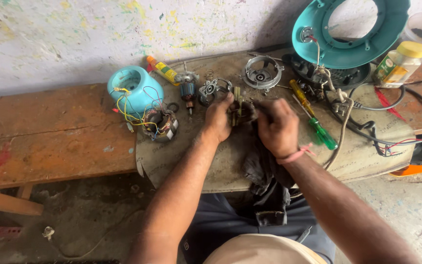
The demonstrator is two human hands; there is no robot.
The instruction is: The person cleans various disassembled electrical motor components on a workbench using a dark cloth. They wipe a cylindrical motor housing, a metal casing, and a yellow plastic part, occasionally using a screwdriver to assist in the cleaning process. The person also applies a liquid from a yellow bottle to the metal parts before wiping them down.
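Wood of the bench (50, 132) runs off to my left. On the worn board (367, 151) laid over it sits the turquoise motor housing (134, 88), its coloured wires trailing down to the stator coil (161, 124) just beside it. Next come the armature (188, 92) and a metal end bracket (212, 89), lying close together.

My left hand (217, 117) is clenched around one side of the small motor part (240, 110), which I hold just above the board, at its middle. My right hand (277, 127) is closed over a dark rag (264, 171) pressed against the part's other side, so I judge I am wiping it clean. Turning the part to a fresh face would call for a firm left grip while the rag shifts.

Further right lie the round metal cover (262, 73), two screwdrivers (313, 115), a black cable (391, 139), the big teal ring (350, 34) and a yellow-capped bottle (399, 63).
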